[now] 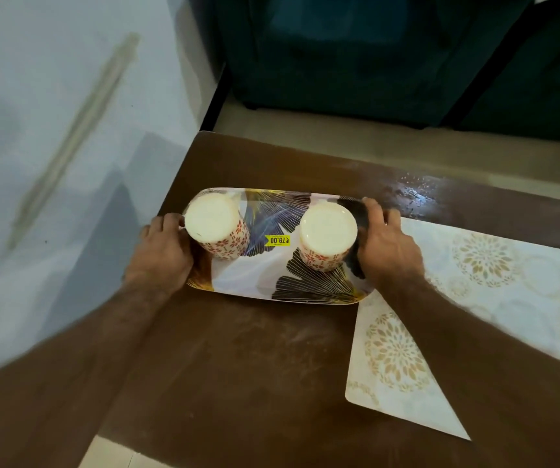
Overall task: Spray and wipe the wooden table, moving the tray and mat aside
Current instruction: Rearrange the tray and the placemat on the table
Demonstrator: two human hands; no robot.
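Tray (261, 275) sits mid-frame on the dark brown wooden table (238, 366): glossy oblong with rounded corners, leaf print, yellow price sticker (277, 240). Left hand (162, 255) curls round its left short edge, right hand (386, 244) round the right one, both gripping. Two inverted cups (216, 228), white bases up, red floral sides, stand on it. Mat (474, 298), pale with gold medallions, lies lower right, its corner under the tray's right end. Wet droplets (413, 194) glint upper right; tabletop below looks dusty, streaked.
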